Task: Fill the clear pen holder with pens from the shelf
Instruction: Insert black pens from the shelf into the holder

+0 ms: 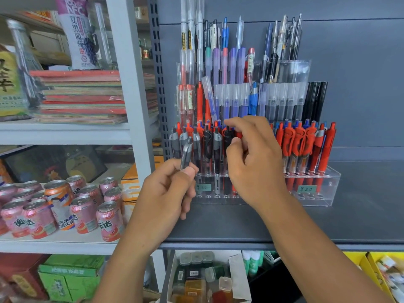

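- Head view: my left hand (168,191) is closed around a grey-clipped pen (186,155), tip down, just in front of the left end of the clear pen holder (328,189) on the dark shelf (360,215).
- My right hand (253,162) pinches the top of a black pen (228,136) standing in the front row, thumb and forefinger closed on its cap end.
- I judge the step to be seating pens into the front-row slots, so I want each one upright and pushed fully down, not leaning like the clear pen (208,97) in the row behind.
- With the right hand I should guide the black pen straight down and avoid knocking the red pens (299,145) beside it.
- Next, I'd line the grey-clipped pen over a free hole before lowering; I cannot tell which holes on the left are empty, since my hands cover them.
- A light grip is enough; the holder looks light and could slide.
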`<action>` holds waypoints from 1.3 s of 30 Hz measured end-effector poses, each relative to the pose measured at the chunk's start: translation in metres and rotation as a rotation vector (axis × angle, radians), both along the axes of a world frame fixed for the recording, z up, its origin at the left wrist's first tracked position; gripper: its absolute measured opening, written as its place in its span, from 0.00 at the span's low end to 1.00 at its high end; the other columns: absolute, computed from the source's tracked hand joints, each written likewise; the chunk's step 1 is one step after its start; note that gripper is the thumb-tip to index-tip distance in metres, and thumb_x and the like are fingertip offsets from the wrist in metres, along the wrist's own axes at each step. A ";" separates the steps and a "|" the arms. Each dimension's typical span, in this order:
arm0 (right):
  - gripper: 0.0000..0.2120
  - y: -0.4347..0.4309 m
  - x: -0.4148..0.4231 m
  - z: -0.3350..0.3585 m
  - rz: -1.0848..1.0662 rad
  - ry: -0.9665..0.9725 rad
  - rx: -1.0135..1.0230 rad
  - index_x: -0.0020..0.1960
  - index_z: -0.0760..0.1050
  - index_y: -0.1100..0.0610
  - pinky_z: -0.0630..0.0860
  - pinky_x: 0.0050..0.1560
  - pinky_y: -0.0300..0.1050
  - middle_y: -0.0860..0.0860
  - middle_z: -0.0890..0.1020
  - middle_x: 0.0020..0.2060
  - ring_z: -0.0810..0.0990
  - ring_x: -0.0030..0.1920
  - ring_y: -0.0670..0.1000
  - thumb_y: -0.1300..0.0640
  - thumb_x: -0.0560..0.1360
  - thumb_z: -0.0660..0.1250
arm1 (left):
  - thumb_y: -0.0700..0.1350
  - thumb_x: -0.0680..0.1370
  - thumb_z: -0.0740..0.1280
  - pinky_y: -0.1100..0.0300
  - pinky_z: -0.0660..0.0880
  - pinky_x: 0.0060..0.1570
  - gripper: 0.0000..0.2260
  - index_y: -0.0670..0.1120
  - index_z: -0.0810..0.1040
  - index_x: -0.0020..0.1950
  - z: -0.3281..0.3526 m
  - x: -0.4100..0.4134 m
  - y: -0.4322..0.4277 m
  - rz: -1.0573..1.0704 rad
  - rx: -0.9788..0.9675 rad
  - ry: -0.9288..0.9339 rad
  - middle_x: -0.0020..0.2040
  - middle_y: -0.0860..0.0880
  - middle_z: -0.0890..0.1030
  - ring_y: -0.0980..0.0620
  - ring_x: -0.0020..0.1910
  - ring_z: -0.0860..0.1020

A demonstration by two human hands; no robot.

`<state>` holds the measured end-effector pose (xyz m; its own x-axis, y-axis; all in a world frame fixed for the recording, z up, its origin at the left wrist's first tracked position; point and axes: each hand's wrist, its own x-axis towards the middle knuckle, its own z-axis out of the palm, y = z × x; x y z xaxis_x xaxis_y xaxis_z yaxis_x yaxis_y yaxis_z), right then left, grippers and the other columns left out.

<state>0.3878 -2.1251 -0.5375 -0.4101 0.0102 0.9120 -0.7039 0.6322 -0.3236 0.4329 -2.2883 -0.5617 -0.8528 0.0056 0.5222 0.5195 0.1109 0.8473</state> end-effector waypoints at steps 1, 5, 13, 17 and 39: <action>0.15 0.000 0.000 0.000 -0.002 0.013 -0.011 0.62 0.76 0.57 0.68 0.42 0.33 0.48 0.73 0.55 0.71 0.37 0.39 0.63 0.78 0.59 | 0.47 0.81 0.62 0.57 0.71 0.26 0.11 0.46 0.75 0.40 0.000 0.000 0.000 -0.003 -0.009 0.014 0.32 0.45 0.75 0.48 0.26 0.70; 0.13 -0.005 0.006 0.002 0.034 0.170 -0.027 0.59 0.78 0.61 0.70 0.37 0.37 0.48 0.74 0.52 0.73 0.37 0.44 0.64 0.78 0.59 | 0.50 0.79 0.65 0.60 0.69 0.27 0.14 0.46 0.72 0.36 -0.001 0.000 0.000 0.016 -0.045 0.040 0.27 0.45 0.73 0.49 0.24 0.70; 0.10 -0.025 0.024 -0.010 0.239 -0.058 0.016 0.56 0.80 0.56 0.68 0.42 0.33 0.41 0.75 0.43 0.73 0.39 0.40 0.53 0.79 0.65 | 0.46 0.79 0.64 0.59 0.66 0.27 0.08 0.47 0.76 0.41 0.001 0.002 0.002 -0.008 -0.050 0.083 0.26 0.42 0.70 0.51 0.25 0.67; 0.05 -0.028 0.028 -0.007 0.346 -0.256 -0.007 0.52 0.80 0.54 0.68 0.41 0.33 0.38 0.74 0.42 0.73 0.39 0.43 0.54 0.76 0.70 | 0.47 0.80 0.63 0.60 0.69 0.28 0.08 0.45 0.78 0.46 0.001 0.001 0.000 0.002 -0.092 0.088 0.30 0.40 0.73 0.52 0.26 0.70; 0.17 0.022 0.030 0.048 0.187 -0.126 -0.181 0.65 0.69 0.38 0.81 0.46 0.56 0.39 0.76 0.50 0.80 0.46 0.46 0.54 0.81 0.65 | 0.41 0.73 0.75 0.57 0.69 0.39 0.11 0.45 0.74 0.35 -0.004 -0.003 -0.007 0.022 -0.057 -0.021 0.32 0.47 0.72 0.54 0.33 0.70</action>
<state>0.4178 -2.1033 -0.4894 -0.5302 0.0816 0.8440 -0.7502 0.4188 -0.5117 0.4296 -2.2952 -0.5661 -0.8640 0.0160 0.5032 0.4982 0.1706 0.8501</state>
